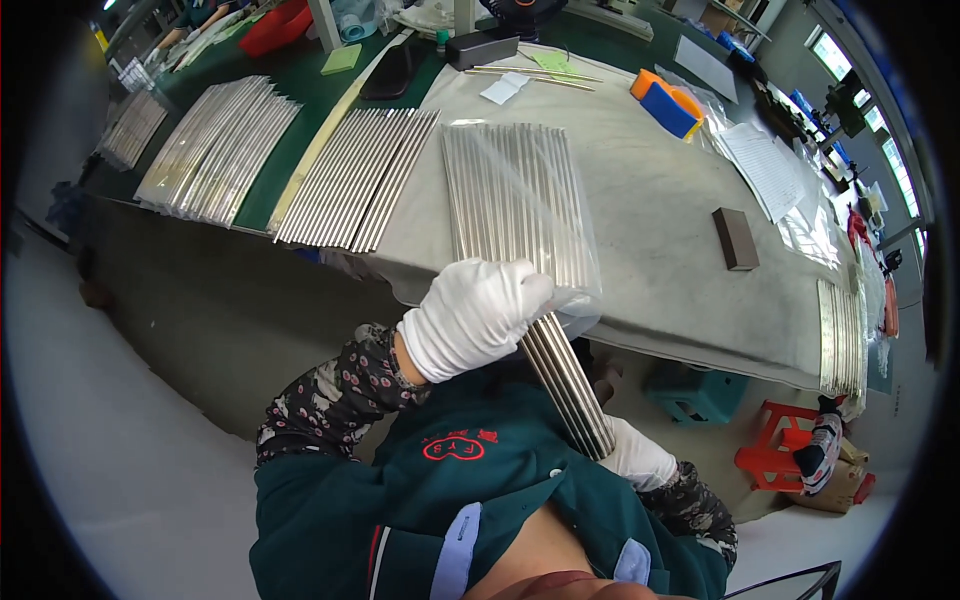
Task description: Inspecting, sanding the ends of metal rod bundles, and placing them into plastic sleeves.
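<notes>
My left hand (475, 315), in a white glove, is closed at the table's front edge on the mouth of a clear plastic bag (588, 262). A row of shiny metal rods (505, 195) lies side by side in that bag on the cloth. A bundle of metal rods (568, 385) slants from beside my left fingers down toward my body. Its upper end meets the bag's mouth; how far it reaches inside is hidden. My right hand (640, 455), also gloved in white, grips the bundle's lower end from behind, its fingers mostly hidden by the rods.
Loose rods (355, 180) lie left of the bag, with bagged rods (215, 150) beyond. A brown block (735, 240), an orange-and-blue tape roll (668, 105) and paper sheets (762, 168) are to the right. More rods (840, 335) lie far right. A red stool (775, 445) stands below.
</notes>
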### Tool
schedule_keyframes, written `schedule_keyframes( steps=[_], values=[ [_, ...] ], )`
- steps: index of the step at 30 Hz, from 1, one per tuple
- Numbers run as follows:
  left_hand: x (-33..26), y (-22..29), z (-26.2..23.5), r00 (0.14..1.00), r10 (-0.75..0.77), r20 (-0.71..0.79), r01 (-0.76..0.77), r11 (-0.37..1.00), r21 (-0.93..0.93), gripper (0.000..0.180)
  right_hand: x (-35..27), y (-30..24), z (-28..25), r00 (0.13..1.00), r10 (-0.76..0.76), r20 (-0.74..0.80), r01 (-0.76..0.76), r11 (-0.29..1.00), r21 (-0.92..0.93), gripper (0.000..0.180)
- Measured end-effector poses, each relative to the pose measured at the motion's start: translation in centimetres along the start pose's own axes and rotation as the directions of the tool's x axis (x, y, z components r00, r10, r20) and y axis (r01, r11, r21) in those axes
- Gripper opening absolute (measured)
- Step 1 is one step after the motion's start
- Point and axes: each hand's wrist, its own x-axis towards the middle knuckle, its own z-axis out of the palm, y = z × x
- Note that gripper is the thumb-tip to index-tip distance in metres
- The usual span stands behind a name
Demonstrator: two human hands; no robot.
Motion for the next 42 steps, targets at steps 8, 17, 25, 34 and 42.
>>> schedule_keyframes(
  steps=[8,17,25,34,42],
  values=[
    [1.4,-0.1,0.4,0.986,0.142,-0.088,-0.134,0.987,0.084,0.017,5.2,-8.3,1.3,0.98,-0.015,0.197,-0.055,0.937,0.344,0.028],
    [2.4,-0.9,-0.6,0.979,0.159,-0.13,-0.147,0.984,0.101,0.018,15.0,-14.5,0.1,0.627,-0.772,0.101,0.571,0.367,-0.735,0.021],
    [3.8,0.8,2.9,0.962,0.232,-0.144,-0.218,0.97,0.106,0.011,12.3,-14.5,0.9,0.707,-0.583,-0.4,0.624,0.781,-0.035,0.02],
    [4.9,5.1,5.8,0.899,0.37,-0.234,-0.376,0.927,0.022,0.01,6.9,-9.3,-2.5,0.711,-0.407,-0.573,0.615,0.755,0.227,0.021],
    [2.0,3.4,6.5,0.997,-0.065,-0.051,0.068,0.996,0.058,0.011,6.3,-15.1,-3.9,0.631,-0.527,-0.569,0.23,0.828,-0.511,0.03]
  ],
)
